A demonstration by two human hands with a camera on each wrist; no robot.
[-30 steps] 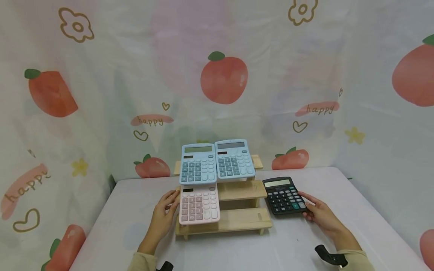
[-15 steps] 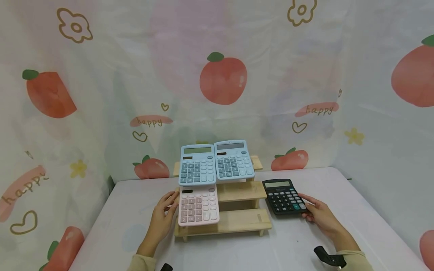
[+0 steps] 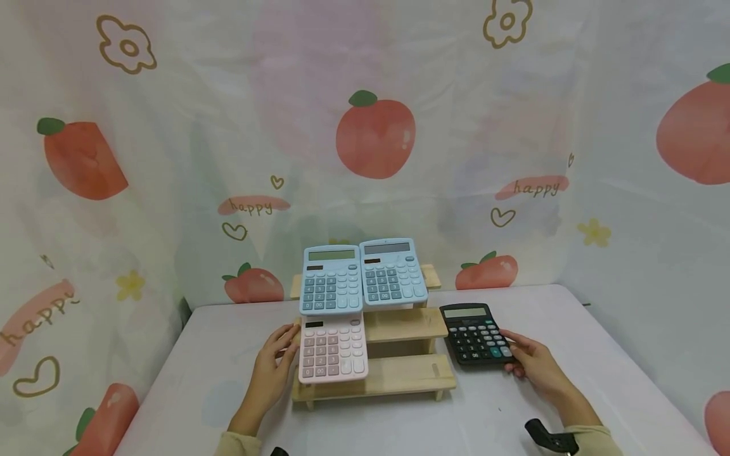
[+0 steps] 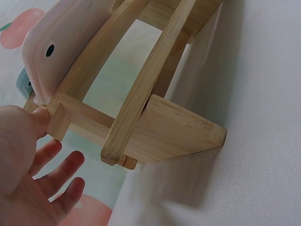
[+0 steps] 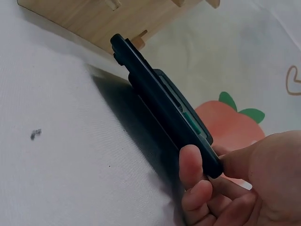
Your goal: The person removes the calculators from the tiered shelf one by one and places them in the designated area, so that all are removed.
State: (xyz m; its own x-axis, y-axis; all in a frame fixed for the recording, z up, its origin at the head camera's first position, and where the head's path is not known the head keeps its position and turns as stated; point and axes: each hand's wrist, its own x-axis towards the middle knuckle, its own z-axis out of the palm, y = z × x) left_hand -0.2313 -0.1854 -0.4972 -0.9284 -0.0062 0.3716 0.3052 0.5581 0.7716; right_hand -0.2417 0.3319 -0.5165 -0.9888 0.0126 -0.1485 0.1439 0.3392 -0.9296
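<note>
Bare hands flank the rack [image 3: 407,375]; the left hand [image 3: 268,368] pinches its left end lightly between thumb and finger, the other fingers loose; the right hand [image 3: 538,362] grips the black calculator [image 3: 478,334] by its outer edge, thumb on top, fingers underneath. Nearer than the rack are tan sleeves [image 3: 595,438] and a black strap [image 3: 547,436] at the right wrist, above the white table [image 3: 485,408].

Just right of the rack, the black calculator lies tilted, the gripped edge clear of the table with a shadow below; whether its far end touches the table or the rack, I cannot tell. It looks light and stiff, probably smooth plastic that could slip from a one-sided pinch; the rims make the best hold, away from keys and screen, the screen being the likely fragile part.

On the rack's lower left leans the pink calculator [image 3: 333,360]; higher, two blue calculators [image 3: 331,288] lean side by side; behind the rack hangs a fruit-printed backdrop [image 3: 433,57].
</note>
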